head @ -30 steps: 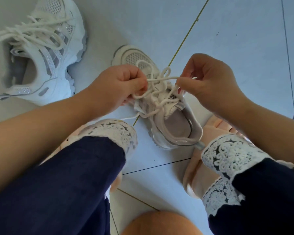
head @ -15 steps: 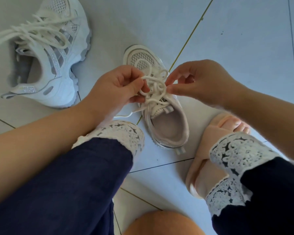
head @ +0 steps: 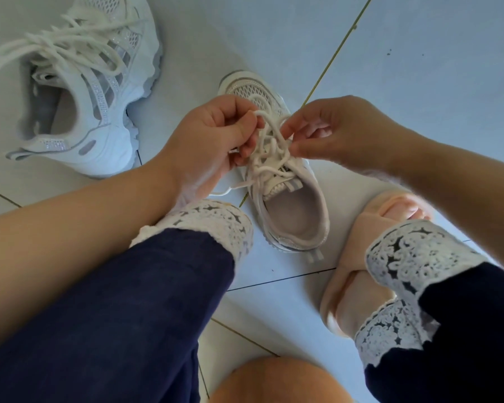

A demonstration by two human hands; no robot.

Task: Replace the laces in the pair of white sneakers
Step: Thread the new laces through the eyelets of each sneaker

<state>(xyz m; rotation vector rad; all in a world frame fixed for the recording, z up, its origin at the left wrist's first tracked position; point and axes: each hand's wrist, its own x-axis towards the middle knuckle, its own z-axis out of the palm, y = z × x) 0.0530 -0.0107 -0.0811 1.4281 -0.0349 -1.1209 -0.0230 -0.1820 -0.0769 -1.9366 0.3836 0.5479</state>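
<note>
A small white sneaker (head: pixel 294 210) stands on the floor between my feet, toe pointing away. Its cream lace (head: pixel 269 149) is bunched in loops over the tongue. My left hand (head: pixel 213 138) grips a loop of that lace on the shoe's left side. From the right, my right hand (head: pixel 341 132) pinches the lace between thumb and fingertips. A loose lace end trails out to the shoe's left. The second white sneaker (head: pixel 90 94) lies at the upper left, laced, with long lace ends spread to the left.
Pale floor tiles (head: pixel 419 68) with thin grout lines surround the shoes. My legs in dark blue trousers with white lace cuffs (head: pixel 413 257) fill the bottom. My right foot wears a peach sandal (head: pixel 358 245) beside the sneaker.
My hands have come closer together over the shoe's laces. The taut stretch of lace between them has slackened into bunched loops. The view has shifted slightly.
</note>
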